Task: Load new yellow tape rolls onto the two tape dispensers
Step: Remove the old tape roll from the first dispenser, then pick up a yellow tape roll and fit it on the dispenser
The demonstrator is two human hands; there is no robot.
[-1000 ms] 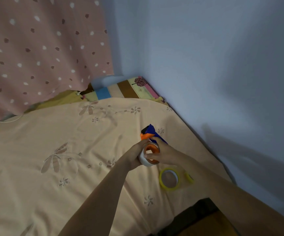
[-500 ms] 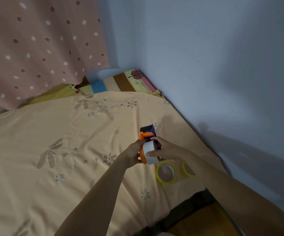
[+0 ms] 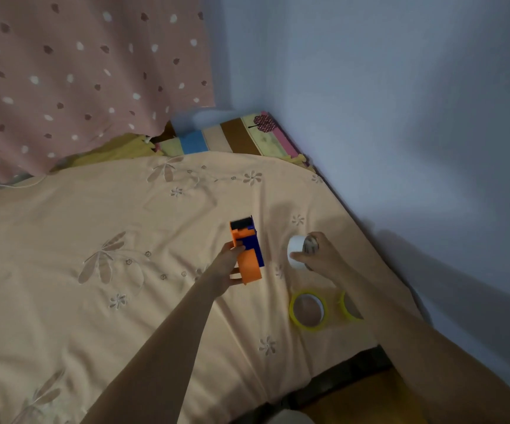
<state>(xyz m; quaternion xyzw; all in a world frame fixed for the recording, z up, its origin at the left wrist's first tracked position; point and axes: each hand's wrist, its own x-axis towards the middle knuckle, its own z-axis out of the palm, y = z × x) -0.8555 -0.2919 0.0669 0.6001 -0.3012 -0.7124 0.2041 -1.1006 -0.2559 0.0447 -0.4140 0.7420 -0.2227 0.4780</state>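
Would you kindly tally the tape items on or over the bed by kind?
Yellow tape rolls: 2 (yellow roll, partly hidden yellow roll)
White roll: 1
Tape dispenser: 1
Total: 4

Orange-and-blue tape dispenser [image 3: 246,251] gripped upright in the left hand [image 3: 227,269], two yellow tape rolls [image 3: 308,310] lying flat just below the right hand [image 3: 324,255].
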